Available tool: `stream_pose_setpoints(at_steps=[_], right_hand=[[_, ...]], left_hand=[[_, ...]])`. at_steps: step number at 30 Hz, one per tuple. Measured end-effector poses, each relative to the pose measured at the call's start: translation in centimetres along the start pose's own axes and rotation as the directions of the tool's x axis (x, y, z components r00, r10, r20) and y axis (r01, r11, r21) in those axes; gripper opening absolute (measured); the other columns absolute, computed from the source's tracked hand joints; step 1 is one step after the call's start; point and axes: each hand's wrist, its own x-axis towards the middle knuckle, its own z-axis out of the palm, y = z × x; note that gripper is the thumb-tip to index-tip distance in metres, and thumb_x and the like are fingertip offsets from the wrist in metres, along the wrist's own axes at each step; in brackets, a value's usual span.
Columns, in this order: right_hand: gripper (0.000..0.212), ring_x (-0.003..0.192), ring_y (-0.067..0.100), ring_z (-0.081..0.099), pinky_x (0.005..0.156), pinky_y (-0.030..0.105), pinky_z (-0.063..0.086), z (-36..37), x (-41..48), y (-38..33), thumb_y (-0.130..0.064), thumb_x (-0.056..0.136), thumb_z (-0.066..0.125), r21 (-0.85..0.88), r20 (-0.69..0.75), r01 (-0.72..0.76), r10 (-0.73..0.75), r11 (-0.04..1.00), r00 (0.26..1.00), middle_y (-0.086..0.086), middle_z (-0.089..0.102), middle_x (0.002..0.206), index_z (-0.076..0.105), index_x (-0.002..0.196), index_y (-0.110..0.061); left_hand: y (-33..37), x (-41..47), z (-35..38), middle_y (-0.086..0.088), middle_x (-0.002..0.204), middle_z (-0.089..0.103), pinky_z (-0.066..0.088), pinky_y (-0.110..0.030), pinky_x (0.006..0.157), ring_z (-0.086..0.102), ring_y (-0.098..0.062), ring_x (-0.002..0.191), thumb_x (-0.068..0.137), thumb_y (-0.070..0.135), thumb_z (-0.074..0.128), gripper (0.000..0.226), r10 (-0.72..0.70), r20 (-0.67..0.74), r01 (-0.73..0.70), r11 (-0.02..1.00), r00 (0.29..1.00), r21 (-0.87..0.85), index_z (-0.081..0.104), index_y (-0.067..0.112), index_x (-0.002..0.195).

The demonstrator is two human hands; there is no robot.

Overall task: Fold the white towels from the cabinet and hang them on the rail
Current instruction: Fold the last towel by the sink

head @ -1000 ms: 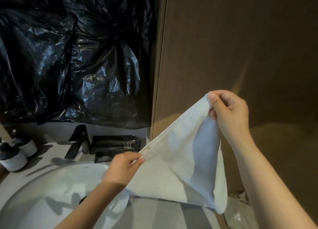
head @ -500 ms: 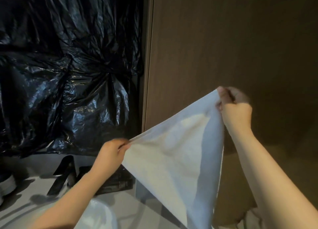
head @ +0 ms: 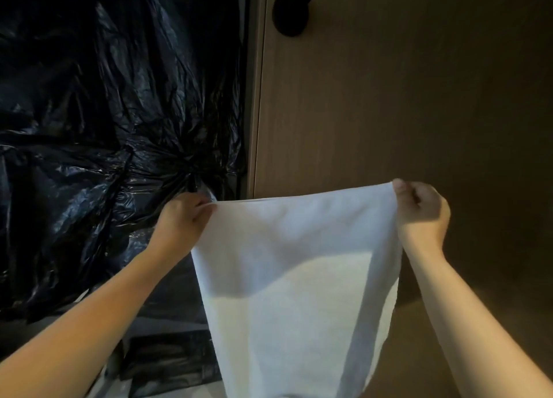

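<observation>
Vertically, towel (head: 296, 293) (left hand (head: 182, 218), right hand (head: 422, 215) pinching)

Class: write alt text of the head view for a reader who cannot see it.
The left hand and right hand pinch the top corners of a white towel, which hangs spread before a brown panel. Black plastic hangs at left.

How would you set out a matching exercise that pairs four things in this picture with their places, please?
1 towel
2 left hand
3 right hand
4 black plastic sheet

A grips the towel's upper right corner
B hangs spread between both hands
C crinkled, at the left of the picture
D grips the towel's upper left corner

Pairs: 1-B, 2-D, 3-A, 4-C
</observation>
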Motion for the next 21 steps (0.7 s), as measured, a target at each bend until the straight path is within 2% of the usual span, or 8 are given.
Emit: stream_pose_setpoints(at_steps=[2, 6, 9, 12, 14, 16, 18, 21], right_hand=[[0.036, 0.089, 0.018, 0.06, 0.077, 0.03, 0.049, 0.1, -0.2, -0.1, -0.047, 0.095, 0.052, 0.031, 0.01, -0.011, 0.011, 0.999, 1.0, 0.0, 0.062, 0.092, 0.066, 0.098, -0.014], [0.033, 0.079, 0.009, 0.057, 0.061, 0.019, 0.039, 0.4, -1.0, -0.2, -0.046, 0.097, 0.05, 0.077, 0.02, -0.006, 0.004, 0.997, 1.0, -0.003, 0.059, 0.085, 0.063, 0.094, -0.016], [0.026, 0.07, 0.001, 0.054, 0.055, 0.011, 0.039, 0.1, -2.1, 0.0, -0.04, 0.099, 0.05, 0.075, -0.017, 0.101, -0.1, 0.992, 0.995, -0.006, 0.056, 0.079, 0.059, 0.092, -0.017], [0.021, 0.07, -0.009, 0.055, 0.055, 0.003, 0.038, -0.5, -2.3, 0.2, -0.033, 0.099, 0.052, 0.103, -0.068, 0.204, -0.198, 0.974, 0.978, -0.009, 0.055, 0.077, 0.058, 0.09, -0.015], [0.022, 0.072, -0.011, 0.054, 0.057, 0.003, 0.038, -0.7, -1.9, 0.4, -0.032, 0.099, 0.054, 0.094, -0.078, 0.218, -0.211, 0.972, 0.974, -0.008, 0.054, 0.077, 0.059, 0.088, -0.014], [0.022, 0.071, -0.01, 0.055, 0.056, 0.003, 0.038, -0.7, -1.9, 0.7, -0.032, 0.098, 0.055, 0.064, -0.044, 0.199, -0.197, 0.978, 0.979, -0.009, 0.054, 0.077, 0.059, 0.087, -0.013], [0.021, 0.069, -0.006, 0.056, 0.054, 0.005, 0.038, -0.3, -2.4, 1.7, -0.033, 0.098, 0.055, 0.006, -0.001, 0.179, -0.179, 0.984, 0.984, -0.013, 0.054, 0.076, 0.058, 0.087, -0.016], [0.022, 0.072, 0.004, 0.055, 0.058, 0.016, 0.038, 0.2, -3.8, 4.0, -0.039, 0.098, 0.052, -0.121, 0.056, 0.114, -0.107, 0.986, 0.993, -0.014, 0.054, 0.076, 0.06, 0.091, -0.018]], left_hand=[[-0.1, -0.2, -0.2, -0.007, 0.085, 0.058, 0.031, -0.028, 0.058, 0.05, -0.021, 0.076, 0.093, 0.014, 0.061, 0.013, -0.034, 0.006, 0.034, 0.999, 0.999, -0.014, 0.066, 0.002, 0.096], [0.0, -0.7, -0.4, 0.001, 0.08, 0.052, 0.034, -0.023, 0.056, 0.048, -0.016, 0.071, 0.091, 0.016, 0.062, 0.009, -0.102, -0.011, 0.1, 0.989, 0.995, -0.11, 0.06, 0.009, 0.086], [0.7, -1.1, -0.5, 0.003, 0.073, 0.055, 0.034, -0.025, 0.053, 0.049, -0.009, 0.066, 0.092, 0.018, 0.06, 0.011, -0.177, -0.007, 0.172, 0.966, 0.984, -0.191, 0.06, 0.013, 0.081], [0.6, -1.0, -1.0, 0.0, 0.069, 0.06, 0.035, -0.027, 0.053, 0.049, -0.014, 0.06, 0.091, 0.025, 0.061, 0.017, -0.297, 0.027, 0.287, 0.892, 0.955, -0.35, 0.063, 0.017, 0.077], [0.2, -0.3, -1.5, -0.004, 0.067, 0.061, 0.037, -0.029, 0.056, 0.05, -0.017, 0.057, 0.09, 0.029, 0.063, 0.02, -0.34, 0.085, 0.342, 0.836, 0.937, -0.429, 0.065, 0.017, 0.074], [-0.1, 0.1, -1.6, -0.003, 0.07, 0.064, 0.039, -0.029, 0.057, 0.053, -0.018, 0.06, 0.089, 0.029, 0.064, 0.019, -0.348, 0.134, 0.372, 0.837, 0.928, -0.401, 0.067, 0.019, 0.073], [-0.3, -0.1, -1.0, 0.001, 0.077, 0.066, 0.041, -0.029, 0.06, 0.057, -0.016, 0.069, 0.089, 0.028, 0.065, 0.016, -0.338, 0.166, 0.374, 0.877, 0.926, -0.301, 0.068, 0.021, 0.076], [-1.1, -1.4, 0.4, 0.001, 0.078, 0.063, 0.041, -0.027, 0.057, 0.055, -0.012, 0.068, 0.09, 0.028, 0.065, 0.013, -0.305, 0.191, 0.339, 0.923, 0.933, -0.182, 0.066, 0.017, 0.081]])
